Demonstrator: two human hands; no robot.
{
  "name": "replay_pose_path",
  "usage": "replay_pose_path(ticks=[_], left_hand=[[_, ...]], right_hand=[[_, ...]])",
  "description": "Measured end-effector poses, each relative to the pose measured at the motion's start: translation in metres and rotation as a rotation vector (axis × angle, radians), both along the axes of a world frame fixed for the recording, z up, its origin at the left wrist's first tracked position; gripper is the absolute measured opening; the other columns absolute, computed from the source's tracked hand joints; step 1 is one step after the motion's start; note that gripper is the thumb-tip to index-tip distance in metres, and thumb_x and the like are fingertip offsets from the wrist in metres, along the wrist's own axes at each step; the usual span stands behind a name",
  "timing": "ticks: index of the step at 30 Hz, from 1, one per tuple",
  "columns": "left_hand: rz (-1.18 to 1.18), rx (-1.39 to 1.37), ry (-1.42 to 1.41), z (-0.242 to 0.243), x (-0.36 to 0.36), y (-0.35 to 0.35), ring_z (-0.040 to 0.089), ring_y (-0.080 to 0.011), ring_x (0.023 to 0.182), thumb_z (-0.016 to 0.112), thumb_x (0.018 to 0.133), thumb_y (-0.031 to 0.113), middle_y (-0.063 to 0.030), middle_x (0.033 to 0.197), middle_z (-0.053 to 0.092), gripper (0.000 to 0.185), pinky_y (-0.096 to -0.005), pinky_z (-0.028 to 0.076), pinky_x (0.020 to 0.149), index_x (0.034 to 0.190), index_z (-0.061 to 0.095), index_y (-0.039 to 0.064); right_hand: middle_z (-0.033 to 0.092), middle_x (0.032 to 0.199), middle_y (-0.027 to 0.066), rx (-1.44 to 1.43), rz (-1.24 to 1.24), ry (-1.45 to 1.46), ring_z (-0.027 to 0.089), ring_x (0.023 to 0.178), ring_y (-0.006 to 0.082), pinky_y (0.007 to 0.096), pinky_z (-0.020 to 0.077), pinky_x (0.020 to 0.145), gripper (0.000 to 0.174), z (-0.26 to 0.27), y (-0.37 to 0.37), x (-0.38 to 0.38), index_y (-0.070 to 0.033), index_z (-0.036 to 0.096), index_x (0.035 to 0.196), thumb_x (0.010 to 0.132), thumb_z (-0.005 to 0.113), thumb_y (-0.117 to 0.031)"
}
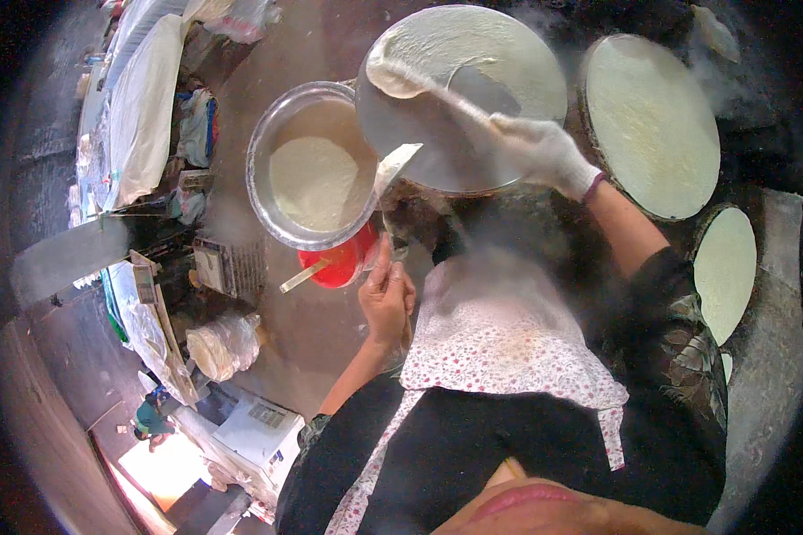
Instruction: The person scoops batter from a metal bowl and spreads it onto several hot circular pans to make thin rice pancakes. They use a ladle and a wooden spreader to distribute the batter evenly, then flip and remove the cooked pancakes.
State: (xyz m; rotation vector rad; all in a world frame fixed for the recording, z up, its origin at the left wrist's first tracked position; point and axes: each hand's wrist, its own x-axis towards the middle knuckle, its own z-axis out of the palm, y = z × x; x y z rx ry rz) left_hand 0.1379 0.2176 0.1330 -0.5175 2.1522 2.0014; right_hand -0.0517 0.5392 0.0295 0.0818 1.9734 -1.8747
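My right hand [549,154], in a white knit glove, grips the handle of a batter-coated spreader [462,107] over a large round griddle [401,147]. Pale batter [468,40] covers the griddle's far part in a ridged layer; grey surface shows nearer me and in a patch at its middle. My bare left hand [385,301] is closed around a thin spatula, index finger pointing along it. The spatula's whitish blade [398,164] stands between the griddle and a metal pot [257,194]. Inside the pot is pale batter [314,180].
A red bucket [348,261] with a stick [304,275] stands beside the pot. Rightward are more round griddles [652,127] [726,274] covered in pale batter. Cloth-covered tables [150,114], a plastic-wrapped bundle [224,348] and a white cabinet [257,428] line the left. A person [150,418] is farther off. Steam drifts.
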Motion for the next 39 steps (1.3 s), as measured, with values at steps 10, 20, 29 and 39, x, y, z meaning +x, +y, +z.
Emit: replay_pose_path(ticks=[10,20,29,39], left_hand=[[0.048,0.038,-0.047,-0.008,0.002,-0.006,0.042,-0.0039,0.053,0.05,0.109,0.002,0.003,0.07,0.052,0.053,-0.0204,0.035,0.047,0.162,0.046,0.01],[0.042,0.029,-0.061,-0.012,-0.003,-0.009,0.043,-0.0036,0.052,0.05,0.109,0.001,0.0029,0.07,0.052,0.053,-0.0206,0.036,0.046,0.161,0.046,0.009],[0.116,0.02,-0.119,-0.005,-0.005,-0.012,0.043,-0.0034,0.052,0.05,0.109,0.003,0.0031,0.07,0.053,0.052,-0.0206,0.037,0.047,0.161,0.045,0.008],[0.067,-0.218,0.086,-0.008,-0.128,-0.031,0.045,-0.0054,0.05,0.053,0.109,0.007,0.0025,0.067,0.052,0.05,-0.0229,0.037,0.043,0.159,0.049,0.008]], right_hand=[[0.076,0.128,0.01,0.347,0.088,0.301,0.074,0.114,0.0235,0.0331,0.0549,0.099,0.05,0.007,-0.017,0.008,-0.018,0.069,0.141,0.1,0.067,-0.045],[0.076,0.128,0.0089,0.522,0.18,0.266,0.075,0.114,0.0243,0.0345,0.0552,0.098,0.048,0.022,-0.025,-0.006,-0.025,0.069,0.141,0.099,0.067,-0.048],[0.076,0.123,0.0121,0.56,0.228,0.179,0.075,0.111,0.028,0.0371,0.056,0.093,0.048,0.05,-0.037,-0.04,-0.026,0.067,0.142,0.1,0.064,-0.05],[0.079,0.106,0.0096,0.596,0.168,0.31,0.077,0.094,0.0312,0.0387,0.0595,0.081,0.04,0.048,-0.032,-0.048,-0.032,0.071,0.136,0.1,0.066,-0.049]])
